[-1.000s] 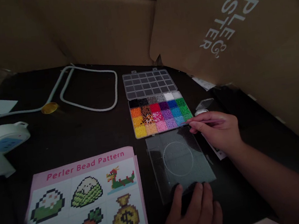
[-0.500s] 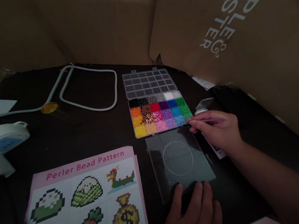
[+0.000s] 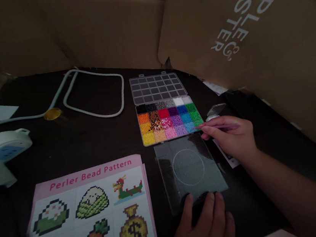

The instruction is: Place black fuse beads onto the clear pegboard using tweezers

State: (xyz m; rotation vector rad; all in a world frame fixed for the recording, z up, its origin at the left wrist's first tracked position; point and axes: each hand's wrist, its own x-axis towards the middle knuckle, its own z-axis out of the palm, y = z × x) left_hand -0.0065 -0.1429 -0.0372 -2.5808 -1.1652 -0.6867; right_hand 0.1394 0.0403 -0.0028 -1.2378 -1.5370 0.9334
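My right hand (image 3: pixel 229 134) is closed around pink tweezers (image 3: pixel 224 126), whose tips reach the front right corner of an open bead box (image 3: pixel 143 145), by the light blue and green beads. Whether a bead is in the tips is too small to tell. Below the box lies a clear square pegboard (image 3: pixel 188 168) with a circle marked on it. My left hand (image 3: pixel 205 224) rests with fingers spread on the pegboard's near edge. The box's clear lid (image 3: pixel 157 88) is folded back flat behind its coloured compartments.
A sheet of bead patterns (image 3: pixel 92 215) lies at the left. Behind it are a white power strip (image 3: pixel 3 147), a grey cable (image 3: pixel 97 114) and a yellow disc (image 3: pixel 53 114). A small container with a raised lid (image 3: pixel 216 109) stands beyond my right hand. Cardboard walls (image 3: pixel 106 28) surround the table.
My right hand and the tweezers have shifted very slightly to the right and up at the box's corner. My left hand stays in place on the pegboard.
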